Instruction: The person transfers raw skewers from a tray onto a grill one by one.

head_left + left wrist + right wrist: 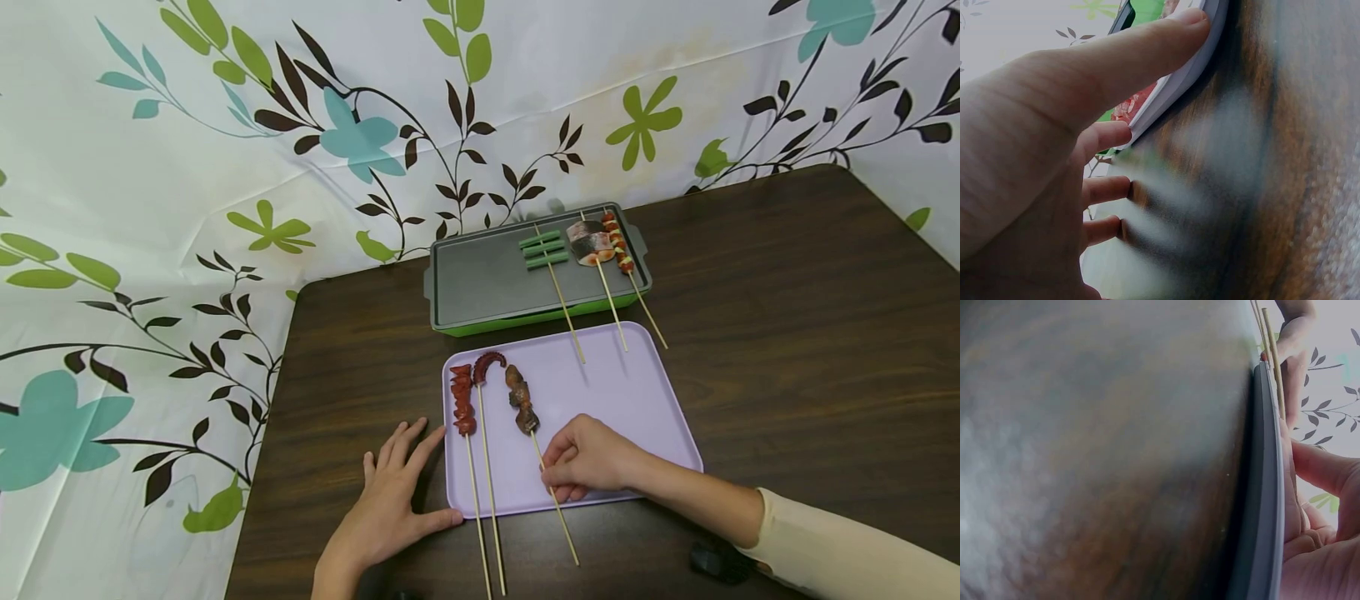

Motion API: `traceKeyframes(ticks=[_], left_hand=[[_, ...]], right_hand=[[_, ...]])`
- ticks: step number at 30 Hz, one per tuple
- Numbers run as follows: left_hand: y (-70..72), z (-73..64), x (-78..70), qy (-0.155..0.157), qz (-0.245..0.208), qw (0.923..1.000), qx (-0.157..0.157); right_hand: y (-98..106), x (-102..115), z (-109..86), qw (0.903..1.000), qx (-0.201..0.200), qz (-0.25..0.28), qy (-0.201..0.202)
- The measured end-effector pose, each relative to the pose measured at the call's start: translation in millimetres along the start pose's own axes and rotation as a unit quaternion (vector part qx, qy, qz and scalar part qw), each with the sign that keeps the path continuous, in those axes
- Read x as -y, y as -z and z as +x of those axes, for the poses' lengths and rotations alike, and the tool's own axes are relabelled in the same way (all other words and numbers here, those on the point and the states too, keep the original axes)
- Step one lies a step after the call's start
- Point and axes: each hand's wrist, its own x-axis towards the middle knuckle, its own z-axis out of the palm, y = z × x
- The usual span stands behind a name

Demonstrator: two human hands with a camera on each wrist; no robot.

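My right hand (588, 458) pinches the stick of a brown meat skewer (522, 400) between thumb and fingers, over the front part of a lilac tray (630, 400). In the right wrist view, the thin wooden stick (1274, 362) runs up past the tray rim. My left hand (386, 500) lies spread at the tray's left front corner; in the left wrist view its thumb (1160, 47) overlaps the tray's edge. Left of the meat skewer lie a red skewer (463, 408) and a curled octopus tentacle skewer (487, 361), their sticks reaching past the tray's front edge.
Behind the tray stands a grey-topped green grill (480, 279). On its right half lie a green vegetable skewer (546, 250), a fish skewer (590, 242) and a red-and-white skewer (617, 242), sticks jutting forward. A patterned cloth (187, 167) hangs behind the dark wooden table (787, 317).
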Motion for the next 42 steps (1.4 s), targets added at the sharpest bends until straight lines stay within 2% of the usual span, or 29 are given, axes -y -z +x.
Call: traceKeyframes(ticks=[15,23,33,42], left_hand=[[0.0,0.1,0.1,0.004,0.002,1.0000,0.003],[1.3,0.6,0.6,0.012,0.006,0.9999,0.010],[0.0,0.8,1.1,0.010,0.006,0.9999,0.008],[0.1,0.1,1.5,0.012,0.005,0.9999,0.011]], right_hand=[[1.2,9.7,-5.2,0.9993,0.010,-0.023,0.028],[5.6,28.4,-3.5,0.9967,0.004,-0.056,0.059],[20.3,55.3,5.6,0.9955,-0.013,-0.064,0.068],[40.7,79.2,21.8,0.9946,-0.034,-0.071,0.068]])
